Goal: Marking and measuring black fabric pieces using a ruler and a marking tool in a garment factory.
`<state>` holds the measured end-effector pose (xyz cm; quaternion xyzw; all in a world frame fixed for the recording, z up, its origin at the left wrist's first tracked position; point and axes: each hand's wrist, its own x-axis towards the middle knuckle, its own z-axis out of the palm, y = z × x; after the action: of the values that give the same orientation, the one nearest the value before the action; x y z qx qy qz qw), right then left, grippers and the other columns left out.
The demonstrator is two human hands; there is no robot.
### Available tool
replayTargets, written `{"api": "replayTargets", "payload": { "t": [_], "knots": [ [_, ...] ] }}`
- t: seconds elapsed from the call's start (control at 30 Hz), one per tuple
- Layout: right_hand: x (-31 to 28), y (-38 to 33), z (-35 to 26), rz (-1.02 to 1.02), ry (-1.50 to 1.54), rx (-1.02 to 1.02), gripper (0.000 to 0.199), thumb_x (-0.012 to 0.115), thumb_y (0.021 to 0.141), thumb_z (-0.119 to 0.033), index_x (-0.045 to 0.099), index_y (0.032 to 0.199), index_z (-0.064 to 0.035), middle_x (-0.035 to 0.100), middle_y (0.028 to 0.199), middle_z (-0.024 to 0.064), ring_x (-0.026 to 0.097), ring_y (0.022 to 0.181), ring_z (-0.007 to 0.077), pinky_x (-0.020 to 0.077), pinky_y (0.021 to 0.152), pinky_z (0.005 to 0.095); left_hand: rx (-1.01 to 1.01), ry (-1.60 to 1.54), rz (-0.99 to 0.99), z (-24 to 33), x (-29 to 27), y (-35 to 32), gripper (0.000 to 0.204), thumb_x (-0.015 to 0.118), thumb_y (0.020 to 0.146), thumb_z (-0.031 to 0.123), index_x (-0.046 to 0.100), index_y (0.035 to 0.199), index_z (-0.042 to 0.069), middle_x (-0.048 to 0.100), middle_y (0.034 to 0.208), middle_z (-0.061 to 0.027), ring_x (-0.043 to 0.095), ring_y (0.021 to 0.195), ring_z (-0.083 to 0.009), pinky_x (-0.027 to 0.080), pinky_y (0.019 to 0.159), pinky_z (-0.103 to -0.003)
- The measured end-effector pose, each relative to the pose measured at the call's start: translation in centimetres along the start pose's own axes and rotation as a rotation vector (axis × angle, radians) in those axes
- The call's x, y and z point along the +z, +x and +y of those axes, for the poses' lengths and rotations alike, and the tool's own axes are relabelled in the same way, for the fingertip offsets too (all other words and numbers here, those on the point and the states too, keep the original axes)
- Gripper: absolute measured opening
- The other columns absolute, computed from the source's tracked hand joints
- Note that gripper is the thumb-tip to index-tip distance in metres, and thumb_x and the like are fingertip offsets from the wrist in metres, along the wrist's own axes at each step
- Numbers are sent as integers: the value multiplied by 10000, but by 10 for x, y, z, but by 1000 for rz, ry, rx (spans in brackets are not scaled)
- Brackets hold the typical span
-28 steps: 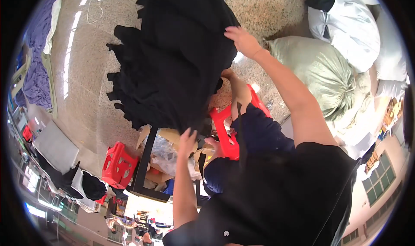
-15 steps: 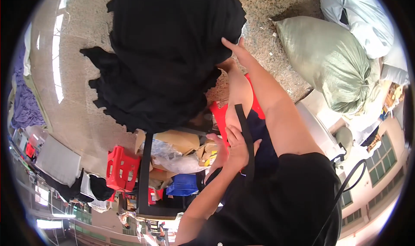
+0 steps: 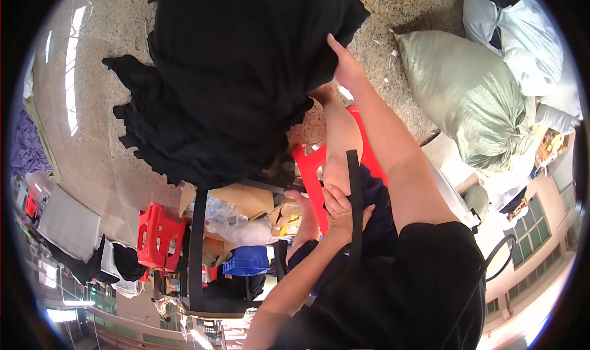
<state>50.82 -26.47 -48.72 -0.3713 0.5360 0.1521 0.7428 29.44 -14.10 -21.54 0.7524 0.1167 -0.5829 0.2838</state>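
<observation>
A large heap of black cloth (image 3: 227, 73) with ragged, scalloped edges fills the upper middle. My right hand (image 3: 349, 70) is at its right edge, thumb lying along the cloth and the other fingers mostly hidden beneath it. Closer in, my left hand (image 3: 340, 213) rests on my leg with its fingers spread, holding nothing that I can see. A black strap (image 3: 355, 202) hangs past that hand. Under the near side of the heap, a red plastic stool (image 3: 312, 172) shows beside my leg.
A dark metal frame (image 3: 198, 245) stands below the heap, with cardboard, clear plastic and a blue crate (image 3: 247, 261) inside. Another red stool (image 3: 161, 236) is to its left. A stuffed greenish sack (image 3: 461, 92) and white bags (image 3: 522, 43) lie at right on the speckled floor (image 3: 381, 61).
My right hand has moved slightly up and in against the cloth, its thumb now along the edge. The cloth's right edge reaches farther right. My left hand stays on my leg.
</observation>
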Motion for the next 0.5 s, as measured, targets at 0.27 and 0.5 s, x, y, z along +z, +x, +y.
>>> {"api": "replayTargets", "payload": {
  "t": [0.27, 0.5],
  "knots": [
    [136, -42, 31, 553, -816, -249, 539, 760, 614, -238, 439, 964, 17, 626, 867, 219, 623, 828, 387, 511, 730, 436, 310, 764, 234, -73, 67, 14, 937, 630, 787, 182, -49, 1338, -155, 169, 1340, -421, 418, 1174, -465, 434, 933, -466],
    [74, -12, 43, 319, -528, -513, 544, 776, 578, -245, 562, 997, 28, 654, 939, 204, 629, 907, 359, 499, 798, 386, 260, 211, 258, -43, 51, 12, 1098, 683, 740, 373, -77, 1362, -119, 73, 1368, -429, 281, 1229, -541, 317, 1016, -531]
  ]
}}
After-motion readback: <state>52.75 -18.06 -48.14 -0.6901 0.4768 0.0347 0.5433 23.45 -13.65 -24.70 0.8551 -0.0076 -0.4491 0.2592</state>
